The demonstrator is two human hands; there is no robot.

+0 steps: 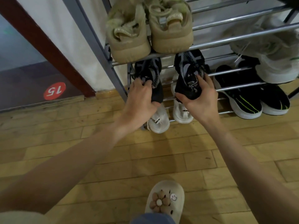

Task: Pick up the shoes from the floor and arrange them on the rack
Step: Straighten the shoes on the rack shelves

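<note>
Each hand's fingers grip one black knit shoe (189, 75) on the rack's (226, 41) chrome bars, seemingly resting.

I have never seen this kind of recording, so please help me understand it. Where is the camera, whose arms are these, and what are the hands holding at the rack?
There is one picture, from a camera worn on a person's head, looking forward and down. The bare arms are that person's own. The left hand grips one black knit shoe, and the right hand grips the other black knit shoe, both at the middle shelf of the metal shoe rack. Beige sneakers sit above, white shoes below, and black sneakers with green stripes to the right. The clog at the bottom is on the person's foot.
</note>
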